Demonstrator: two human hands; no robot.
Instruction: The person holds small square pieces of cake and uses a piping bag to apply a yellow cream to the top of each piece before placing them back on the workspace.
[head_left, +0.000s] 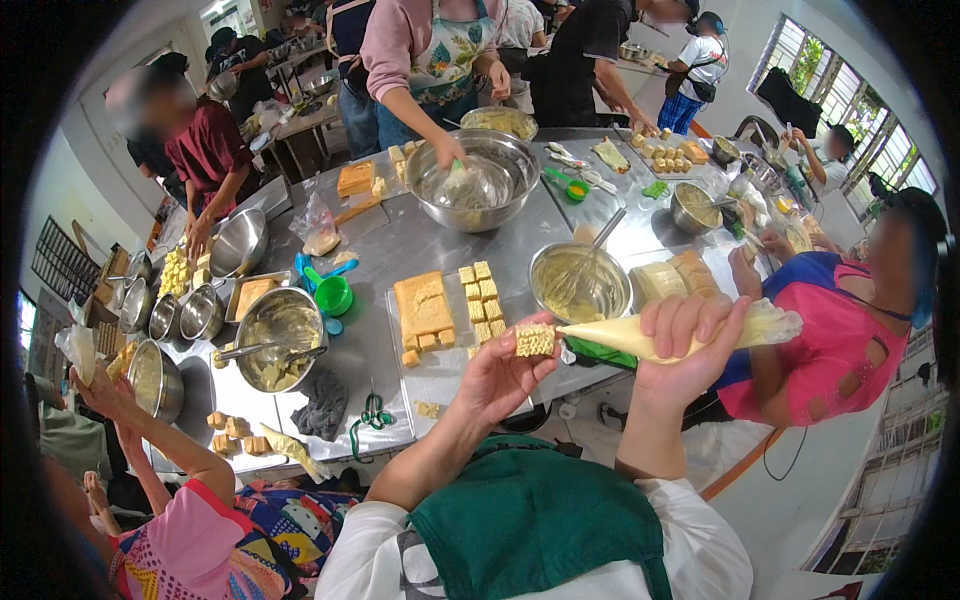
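Note:
Between the fingers of my left hand (499, 379) is a small cake cube (535, 340), its visible face covered in squiggles of pale yellow icing. My right hand (686, 345) squeezes a piping bag (611, 337) of pale yellow icing. The bag's tip points left and meets the cube's right edge or nearly so. On the board (420, 390) beyond my left hand lies a partly cut sheet cake (424, 304). Two rows of iced cubes (481, 296) stand beside it. Past my hands, a steel bowl (547, 251) holds icing and a whisk (581, 270).
Nearby on the steel table are another icing bowl (279, 341), a green measuring cup (333, 295), a dark cloth (321, 405), plain cake cubes (238, 427) and cake loaves (675, 276). Across, a person's hand works in a large bowl (474, 180). Other people stand close on both sides.

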